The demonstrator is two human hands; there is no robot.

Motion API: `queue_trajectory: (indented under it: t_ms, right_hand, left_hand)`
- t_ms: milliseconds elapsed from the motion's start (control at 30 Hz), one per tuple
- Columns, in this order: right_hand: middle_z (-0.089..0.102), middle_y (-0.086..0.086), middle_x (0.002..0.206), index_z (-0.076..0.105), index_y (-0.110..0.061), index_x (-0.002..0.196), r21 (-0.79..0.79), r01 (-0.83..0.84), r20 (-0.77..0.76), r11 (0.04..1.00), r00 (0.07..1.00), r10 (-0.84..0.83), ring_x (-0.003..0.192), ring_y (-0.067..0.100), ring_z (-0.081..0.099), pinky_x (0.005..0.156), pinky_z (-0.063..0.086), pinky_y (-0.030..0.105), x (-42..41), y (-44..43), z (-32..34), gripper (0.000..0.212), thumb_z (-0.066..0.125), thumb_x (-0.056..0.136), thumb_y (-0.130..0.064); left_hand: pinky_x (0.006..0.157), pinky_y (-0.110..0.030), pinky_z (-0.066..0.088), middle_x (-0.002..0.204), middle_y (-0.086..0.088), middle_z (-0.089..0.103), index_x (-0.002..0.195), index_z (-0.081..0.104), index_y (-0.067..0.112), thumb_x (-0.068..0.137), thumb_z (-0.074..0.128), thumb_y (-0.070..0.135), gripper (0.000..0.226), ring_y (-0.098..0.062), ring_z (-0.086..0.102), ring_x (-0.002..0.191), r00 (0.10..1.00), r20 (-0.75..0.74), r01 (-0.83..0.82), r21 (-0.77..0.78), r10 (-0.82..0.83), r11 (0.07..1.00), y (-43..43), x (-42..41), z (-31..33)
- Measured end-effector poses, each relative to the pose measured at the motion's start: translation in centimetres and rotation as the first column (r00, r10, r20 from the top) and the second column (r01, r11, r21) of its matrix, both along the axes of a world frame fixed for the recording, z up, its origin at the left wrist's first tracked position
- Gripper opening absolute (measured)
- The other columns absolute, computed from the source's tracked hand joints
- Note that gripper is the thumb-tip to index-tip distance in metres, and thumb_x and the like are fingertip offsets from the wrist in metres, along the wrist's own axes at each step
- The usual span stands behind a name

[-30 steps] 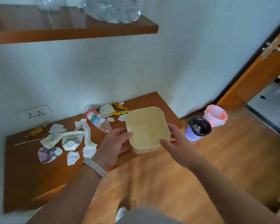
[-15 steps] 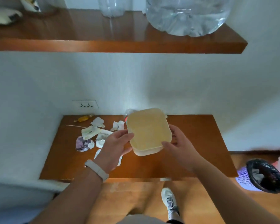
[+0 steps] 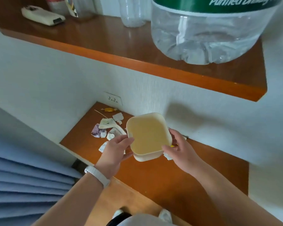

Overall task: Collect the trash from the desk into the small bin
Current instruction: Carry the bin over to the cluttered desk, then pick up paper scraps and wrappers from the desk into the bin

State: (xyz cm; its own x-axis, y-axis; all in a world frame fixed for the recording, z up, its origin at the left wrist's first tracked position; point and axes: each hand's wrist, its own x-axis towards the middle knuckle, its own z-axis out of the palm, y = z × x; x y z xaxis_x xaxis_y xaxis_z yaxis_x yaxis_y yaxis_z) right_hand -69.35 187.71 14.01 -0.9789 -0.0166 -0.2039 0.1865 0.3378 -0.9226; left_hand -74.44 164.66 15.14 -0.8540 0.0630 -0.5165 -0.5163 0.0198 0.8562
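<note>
A pleated blue curtain [image 3: 23,185] hangs left of the small bin. On the glossy brown wooden desk [image 3: 170,176], the trash lies left of and behind the bin: a yellow twisted candy wrapper [image 3: 108,109], a thin stick [image 3: 100,113], torn white paper scraps [image 3: 118,116], a cream packet [image 3: 106,123] and a crumpled purple wrapper [image 3: 96,132]. My left hand [image 3: 115,151], a white band [image 3: 97,175] on its wrist, curls around the bin's left wall, thumb on the rim. The small bin [image 3: 148,136] is a smooth cream plastic tub, square with rounded corners, held above the desk, its empty inside tilted toward me. My right hand [image 3: 178,148] grips its right side, thumb over the rim, fingers wrapped behind. A crumpled white scrap [image 3: 167,156] shows beneath that hand. Above the bin, a wooden shelf [image 3: 137,51] carries a big clear ribbed water jug [image 3: 203,35].
</note>
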Motion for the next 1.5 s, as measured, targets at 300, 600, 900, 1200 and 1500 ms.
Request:
queue_trajectory:
  t_ms: [300,600,900,1200,1500]
  right_hand:
    - [0.05,-0.017,0.131,0.034,-0.041,0.143,0.049,-0.232,0.005,0.972,0.973,0.232,0.11,0.004,0.056,0.088,0.055,0.036,-3.2,-0.4,-1.0,0.074,0.054,0.076,-0.067]
    - [0.057,-0.024,0.119,0.042,-0.049,0.132,0.064,-0.291,0.049,0.955,0.956,0.288,0.102,-0.008,0.058,0.083,0.054,0.027,-6.8,-1.6,-2.0,0.057,0.052,0.079,-0.067]
    - [0.057,-0.009,0.124,0.052,-0.026,0.131,0.423,-0.134,0.167,0.896,0.984,0.068,0.111,0.007,0.055,0.089,0.049,0.034,-5.4,2.5,-10.2,0.038,0.052,0.096,-0.04]
    - [0.052,0.0,0.126,0.047,-0.024,0.13,0.746,-0.281,0.211,0.604,0.959,0.187,0.107,0.018,0.053,0.08,0.054,0.034,-3.2,3.1,-15.5,0.041,0.056,0.092,-0.036]
    - [0.052,0.003,0.124,0.054,-0.019,0.125,0.83,-0.298,0.213,0.472,0.951,0.225,0.108,0.02,0.051,0.076,0.053,0.028,-3.2,2.7,-17.7,0.031,0.055,0.094,-0.026]
  left_hand:
    - [0.088,-0.043,0.064,0.1,0.001,0.084,0.109,0.077,0.018,0.1,0.066,0.024,0.015,-0.019,0.079,0.099,0.983,0.019,-0.181,-0.022,0.182,0.983,-2.0,1.7,-0.7]
    - [0.088,-0.043,0.065,0.101,0.0,0.084,0.11,0.076,0.016,0.1,0.066,0.024,0.016,-0.018,0.08,0.098,0.963,0.018,-0.269,-0.027,0.27,0.963,-4.5,1.8,-1.4]
    - [0.096,-0.047,0.06,0.104,-0.004,0.084,0.11,0.073,0.012,0.1,0.066,0.02,0.015,-0.023,0.079,0.102,0.942,0.03,-0.334,-0.018,0.335,0.942,-6.3,2.0,-3.0]
    - [0.081,-0.035,0.064,0.101,-0.002,0.084,0.11,0.073,0.011,0.1,0.066,0.02,0.015,-0.016,0.08,0.095,0.952,0.051,-0.302,-0.012,0.302,0.953,-5.9,2.2,-4.2]
    - [0.084,-0.037,0.063,0.102,-0.004,0.084,0.112,0.072,0.01,0.1,0.066,0.018,0.015,-0.019,0.079,0.099,0.946,0.066,-0.318,-0.006,0.318,0.948,-5.6,1.6,-4.2]
